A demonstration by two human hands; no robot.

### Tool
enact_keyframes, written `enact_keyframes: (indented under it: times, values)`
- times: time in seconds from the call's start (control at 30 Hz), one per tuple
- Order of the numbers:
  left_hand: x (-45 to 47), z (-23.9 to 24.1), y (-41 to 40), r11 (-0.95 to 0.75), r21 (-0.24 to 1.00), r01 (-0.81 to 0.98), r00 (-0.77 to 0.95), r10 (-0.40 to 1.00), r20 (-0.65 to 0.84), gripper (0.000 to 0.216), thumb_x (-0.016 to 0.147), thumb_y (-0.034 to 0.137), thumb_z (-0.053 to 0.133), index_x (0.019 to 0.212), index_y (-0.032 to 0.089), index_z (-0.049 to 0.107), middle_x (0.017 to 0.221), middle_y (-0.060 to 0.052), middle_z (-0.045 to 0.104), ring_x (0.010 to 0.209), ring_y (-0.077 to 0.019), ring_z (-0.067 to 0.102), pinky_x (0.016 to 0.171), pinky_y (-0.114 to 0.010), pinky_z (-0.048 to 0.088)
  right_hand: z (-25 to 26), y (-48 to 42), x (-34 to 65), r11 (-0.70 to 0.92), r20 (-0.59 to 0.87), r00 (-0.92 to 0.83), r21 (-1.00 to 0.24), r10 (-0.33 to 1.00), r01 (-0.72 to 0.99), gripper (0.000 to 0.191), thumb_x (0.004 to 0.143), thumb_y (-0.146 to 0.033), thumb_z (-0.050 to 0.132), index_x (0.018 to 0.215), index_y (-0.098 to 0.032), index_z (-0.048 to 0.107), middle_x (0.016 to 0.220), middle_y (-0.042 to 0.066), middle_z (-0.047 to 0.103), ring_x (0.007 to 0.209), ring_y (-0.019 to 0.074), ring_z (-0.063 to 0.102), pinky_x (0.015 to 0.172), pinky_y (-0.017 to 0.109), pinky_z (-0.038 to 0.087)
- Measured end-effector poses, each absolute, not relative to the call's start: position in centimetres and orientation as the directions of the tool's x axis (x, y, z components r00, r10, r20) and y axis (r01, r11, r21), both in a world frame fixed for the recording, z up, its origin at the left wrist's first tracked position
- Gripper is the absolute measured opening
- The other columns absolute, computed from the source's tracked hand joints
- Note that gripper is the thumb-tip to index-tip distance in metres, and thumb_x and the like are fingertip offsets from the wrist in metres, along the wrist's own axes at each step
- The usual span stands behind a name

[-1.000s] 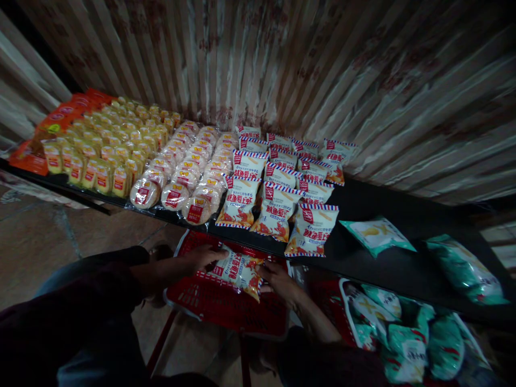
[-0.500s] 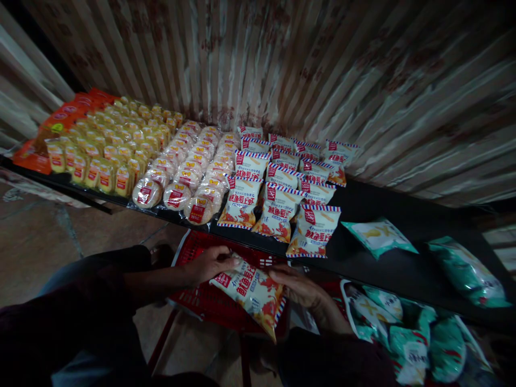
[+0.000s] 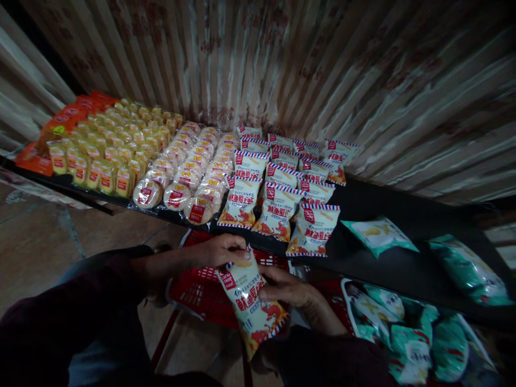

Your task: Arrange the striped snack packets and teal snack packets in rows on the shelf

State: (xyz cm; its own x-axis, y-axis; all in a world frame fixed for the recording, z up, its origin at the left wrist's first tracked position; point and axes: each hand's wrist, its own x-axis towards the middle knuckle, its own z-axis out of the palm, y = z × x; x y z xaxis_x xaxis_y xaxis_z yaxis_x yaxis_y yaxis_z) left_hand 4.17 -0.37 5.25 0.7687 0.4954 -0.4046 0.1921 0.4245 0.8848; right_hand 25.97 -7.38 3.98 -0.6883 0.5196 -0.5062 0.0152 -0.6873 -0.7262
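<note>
A white snack packet [image 3: 250, 301] with red print and a striped edge is held above a red basket [image 3: 201, 287]. My left hand [image 3: 221, 250] pinches its top edge. My right hand [image 3: 285, 287] grips its right side. The packet hangs nearly upright, its lower end toward me. Just beyond, on the black table [image 3: 374, 258], lie rows of the same white packets [image 3: 278, 196].
Round wrapped cakes [image 3: 183, 177], small yellow packets [image 3: 108, 150] and orange packs [image 3: 64, 118] fill the table's left part. Green packets [image 3: 379, 234] lie on its right, more in a basket [image 3: 407, 333] below. A striped curtain [image 3: 322, 70] hangs behind.
Both hands lifted the white packet out of the red basket and turned it from lying flat to nearly upright, bringing it toward me.
</note>
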Motion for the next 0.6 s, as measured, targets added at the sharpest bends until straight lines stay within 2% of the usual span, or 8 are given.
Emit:
enact_keyframes:
  times: [0.13, 0.23, 0.37, 0.47, 0.6]
  values:
    - [4.5, 6.5, 0.8, 0.483, 0.858, 0.173, 0.765, 0.483, -0.426, 0.054, 0.065, 0.067, 0.069, 0.074, 0.017, 0.052, 0.056, 0.008, 0.046, 0.045, -0.0053, 0.038, 0.044, -0.02, 0.026, 5.1, -6.9, 25.9, -0.694, -0.503, -0.639, -0.717, 0.582, -0.068, 0.063, 0.06, -0.039, 0.084, 0.118, -0.022, 0.067, 0.102, 0.002, 0.075, 0.09, 0.0205, 0.069, 0.086, 0.033, 0.05]
    - [5.0, 7.2, 1.4, 0.527, 0.845, 0.091, 0.756, 0.516, -0.403, 0.052, 0.062, 0.062, 0.074, 0.075, 0.016, 0.055, 0.058, 0.007, 0.049, 0.049, -0.0056, 0.042, 0.048, -0.02, 0.029, 5.6, -6.7, 26.2, -0.681, -0.49, -0.576, -0.712, 0.654, -0.168, 0.062, 0.056, -0.036, 0.083, 0.115, -0.02, 0.069, 0.1, 0.003, 0.075, 0.085, 0.0198, 0.069, 0.08, 0.031, 0.051]
    - [6.1, 8.1, 2.1, 0.514, 0.858, -0.002, 0.703, 0.611, -0.365, 0.048, 0.061, 0.057, 0.076, 0.072, 0.015, 0.056, 0.063, 0.004, 0.054, 0.056, -0.007, 0.046, 0.054, -0.021, 0.034, 6.7, -6.2, 26.5, -0.633, -0.475, -0.505, -0.747, 0.721, -0.2, 0.059, 0.06, -0.036, 0.078, 0.115, -0.019, 0.069, 0.093, 0.004, 0.076, 0.077, 0.0207, 0.07, 0.075, 0.032, 0.051]
    - [6.4, 8.9, 2.7, 0.486, 0.874, -0.01, 0.671, 0.652, -0.354, 0.046, 0.066, 0.058, 0.073, 0.075, 0.016, 0.057, 0.062, 0.004, 0.055, 0.054, -0.0074, 0.047, 0.053, -0.021, 0.034, 7.8, -6.0, 26.7, -0.567, -0.437, -0.463, -0.803, 0.771, -0.185, 0.059, 0.062, -0.037, 0.077, 0.118, -0.02, 0.067, 0.097, 0.004, 0.076, 0.085, 0.0228, 0.07, 0.076, 0.032, 0.051]
    - [5.7, 10.4, 3.5, 0.451, 0.892, 0.038, 0.749, 0.578, -0.324, 0.047, 0.072, 0.062, 0.066, 0.075, 0.017, 0.056, 0.058, 0.005, 0.055, 0.048, -0.0068, 0.047, 0.046, -0.02, 0.033, 9.1, -6.1, 27.0, -0.499, -0.409, -0.401, -0.853, 0.82, -0.152, 0.059, 0.064, -0.04, 0.077, 0.119, -0.022, 0.066, 0.102, 0.005, 0.075, 0.093, 0.026, 0.069, 0.08, 0.035, 0.051]
